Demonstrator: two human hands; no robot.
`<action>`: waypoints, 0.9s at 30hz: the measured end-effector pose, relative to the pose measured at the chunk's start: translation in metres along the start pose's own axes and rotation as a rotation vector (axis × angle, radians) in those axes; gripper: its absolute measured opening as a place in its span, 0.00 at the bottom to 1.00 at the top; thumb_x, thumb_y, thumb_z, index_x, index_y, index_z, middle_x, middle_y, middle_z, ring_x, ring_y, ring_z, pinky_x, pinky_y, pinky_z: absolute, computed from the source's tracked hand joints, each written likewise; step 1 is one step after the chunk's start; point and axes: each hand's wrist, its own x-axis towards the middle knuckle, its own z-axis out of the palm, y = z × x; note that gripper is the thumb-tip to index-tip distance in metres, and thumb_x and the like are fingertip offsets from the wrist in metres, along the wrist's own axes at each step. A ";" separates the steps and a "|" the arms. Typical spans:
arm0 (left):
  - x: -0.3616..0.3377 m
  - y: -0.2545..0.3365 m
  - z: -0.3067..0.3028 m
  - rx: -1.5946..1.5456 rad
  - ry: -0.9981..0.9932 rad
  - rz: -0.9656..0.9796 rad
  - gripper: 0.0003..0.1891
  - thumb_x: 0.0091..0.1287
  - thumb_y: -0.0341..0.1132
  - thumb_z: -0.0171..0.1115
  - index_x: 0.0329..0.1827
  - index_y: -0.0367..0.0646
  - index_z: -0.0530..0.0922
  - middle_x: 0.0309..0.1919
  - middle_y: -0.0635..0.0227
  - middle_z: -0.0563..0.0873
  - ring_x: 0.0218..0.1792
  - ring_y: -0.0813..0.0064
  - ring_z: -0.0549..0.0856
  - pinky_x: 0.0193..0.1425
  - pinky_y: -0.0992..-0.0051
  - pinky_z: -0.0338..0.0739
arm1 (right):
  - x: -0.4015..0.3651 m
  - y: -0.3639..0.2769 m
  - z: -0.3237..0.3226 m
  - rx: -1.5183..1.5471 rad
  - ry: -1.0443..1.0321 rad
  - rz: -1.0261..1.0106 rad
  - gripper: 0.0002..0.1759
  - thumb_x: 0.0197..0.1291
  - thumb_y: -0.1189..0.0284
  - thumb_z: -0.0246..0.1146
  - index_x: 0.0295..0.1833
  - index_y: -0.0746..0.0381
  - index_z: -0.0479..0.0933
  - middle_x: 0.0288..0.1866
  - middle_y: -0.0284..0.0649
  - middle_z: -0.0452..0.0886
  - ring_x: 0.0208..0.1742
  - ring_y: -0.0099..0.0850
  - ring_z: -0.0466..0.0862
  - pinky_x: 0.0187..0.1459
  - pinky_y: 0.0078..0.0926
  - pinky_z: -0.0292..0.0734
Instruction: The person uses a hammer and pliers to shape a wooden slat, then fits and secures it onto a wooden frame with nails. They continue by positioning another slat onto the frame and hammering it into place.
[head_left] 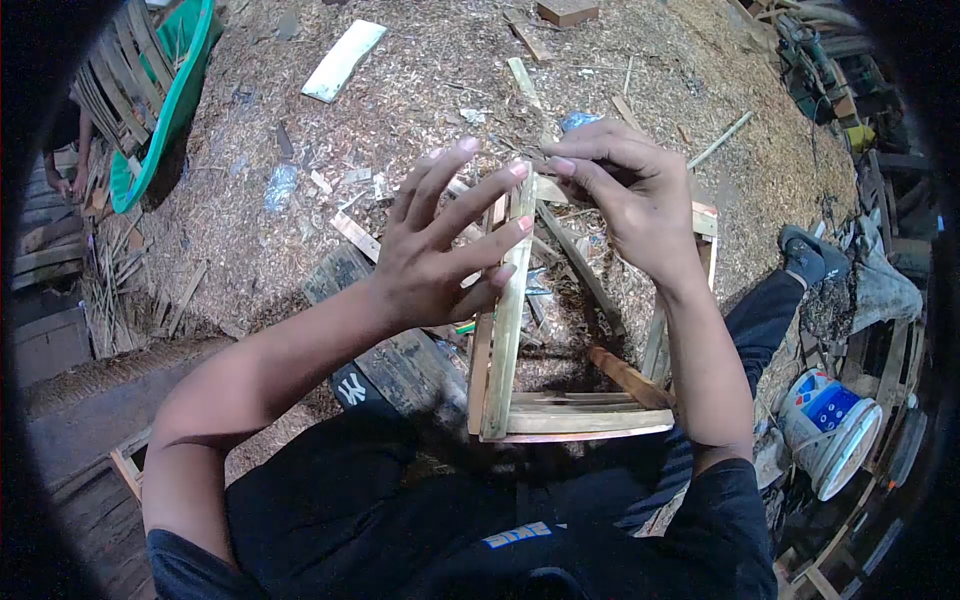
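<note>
A wooden frame of pale slats (590, 421) stands in front of my body, with one long side reaching away from me. My left hand (425, 250) is open, its fingers spread beside and over the far part of that side. At the far corner of the frame, my right hand (640, 205) is closed in a pinch, thumb against forefinger. Anything between those fingertips is too small to make out. Under the frame's left side lies a worn dark plank (395, 345). A reddish-brown wooden piece (630, 378) slants inside the frame.
Wood shavings and offcuts cover the ground, including a pale board (344, 62). A green container (185, 100) with wooden slats stands at the upper left, near another person's hand (72, 185). A white bucket (828, 430) sits at the right, below a shoe (812, 258).
</note>
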 end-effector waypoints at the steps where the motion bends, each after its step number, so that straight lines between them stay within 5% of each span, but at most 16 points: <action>1: 0.000 0.000 -0.001 0.001 -0.004 -0.003 0.19 0.61 0.45 0.69 0.56 0.58 0.86 0.74 0.63 0.75 0.76 0.47 0.68 0.77 0.49 0.65 | -0.001 -0.001 0.004 0.037 0.014 -0.005 0.08 0.63 0.82 0.69 0.46 0.66 0.89 0.44 0.44 0.90 0.47 0.32 0.89 0.51 0.28 0.83; 7: 0.001 0.004 0.000 -0.044 0.007 -0.031 0.17 0.60 0.43 0.69 0.53 0.59 0.87 0.75 0.61 0.74 0.77 0.48 0.67 0.78 0.49 0.64 | -0.004 -0.011 0.027 0.074 0.156 0.039 0.06 0.63 0.80 0.70 0.45 0.67 0.87 0.41 0.43 0.90 0.42 0.31 0.91 0.43 0.26 0.84; 10: 0.001 0.007 -0.002 -0.058 0.000 -0.063 0.16 0.60 0.42 0.69 0.52 0.59 0.88 0.75 0.60 0.74 0.77 0.48 0.67 0.77 0.49 0.64 | -0.005 -0.011 0.022 -0.165 0.059 -0.057 0.06 0.63 0.79 0.71 0.45 0.67 0.86 0.38 0.43 0.90 0.39 0.30 0.91 0.41 0.24 0.84; 12: 0.003 0.008 -0.006 -0.099 -0.035 -0.058 0.18 0.65 0.37 0.63 0.58 0.52 0.85 0.73 0.49 0.75 0.75 0.41 0.69 0.75 0.47 0.67 | -0.005 -0.004 0.022 -0.164 0.076 -0.084 0.06 0.63 0.80 0.71 0.45 0.66 0.86 0.38 0.43 0.90 0.38 0.30 0.91 0.40 0.25 0.84; 17: 0.003 0.009 -0.006 -0.094 -0.040 -0.061 0.19 0.63 0.34 0.63 0.58 0.50 0.85 0.74 0.48 0.74 0.74 0.41 0.69 0.75 0.46 0.68 | -0.006 -0.005 0.021 -0.168 0.090 -0.082 0.07 0.62 0.81 0.71 0.46 0.66 0.86 0.38 0.44 0.90 0.38 0.29 0.91 0.39 0.26 0.84; 27: 0.002 0.008 -0.006 -0.084 -0.044 -0.056 0.20 0.61 0.33 0.64 0.57 0.50 0.85 0.75 0.50 0.75 0.75 0.43 0.69 0.74 0.46 0.69 | -0.007 0.008 0.025 -0.308 0.084 -0.381 0.10 0.55 0.86 0.71 0.43 0.68 0.83 0.42 0.47 0.88 0.44 0.43 0.90 0.45 0.34 0.85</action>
